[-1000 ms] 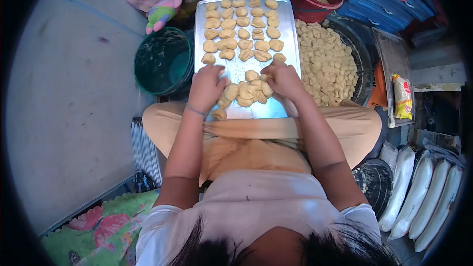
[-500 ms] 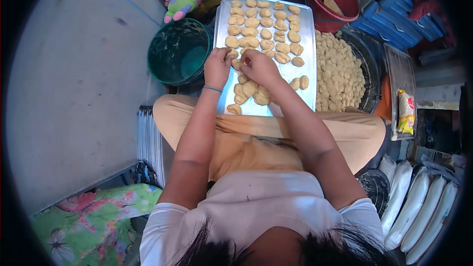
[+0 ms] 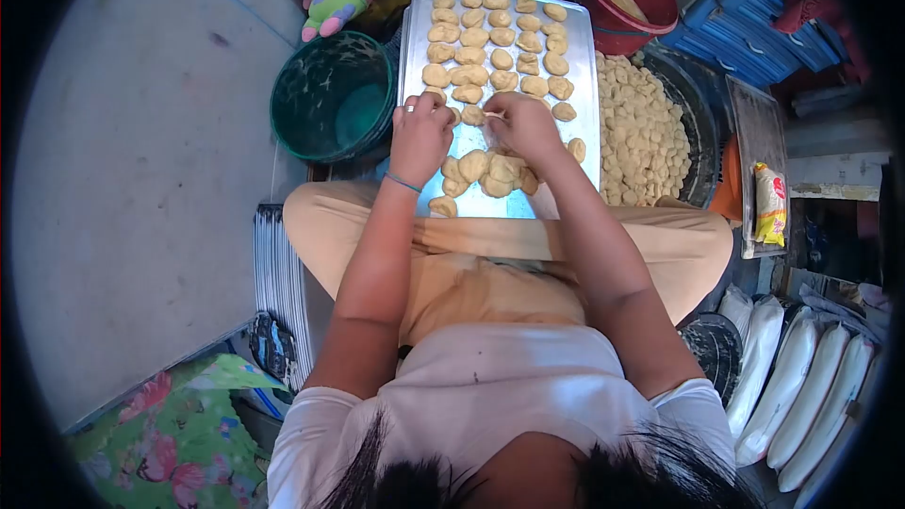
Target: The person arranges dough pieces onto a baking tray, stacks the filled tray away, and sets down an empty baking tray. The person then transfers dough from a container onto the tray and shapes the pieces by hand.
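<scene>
A metal baking tray (image 3: 580,57) lies across my lap, with rows of pale dough pieces (image 3: 469,74) on its far part. My left hand (image 3: 421,135) is at the tray's left side, its fingers closed over a dough piece that is partly hidden under them. Just right of it sits a single dough piece (image 3: 472,115), between my two hands. Thumb and fingers of my right hand (image 3: 528,130) are drawn together beside that piece; what they hold, if anything, is hidden. Nearer my body rests a loose heap of dough pieces (image 3: 498,175), with one lone dough piece (image 3: 443,205) at the near left.
Left of the tray stands a green bucket (image 3: 335,99). To the right, a wide dark basin (image 3: 702,146) holds a large pile of dough pieces (image 3: 641,132). Behind it is a red bucket (image 3: 627,33). A yellow packet (image 3: 770,205) lies on a board at right.
My right hand has shifted right, away from my left, and a dough piece now shows between them. My left hand has turned slightly and sits a little lower. The whole view has shifted slightly.
</scene>
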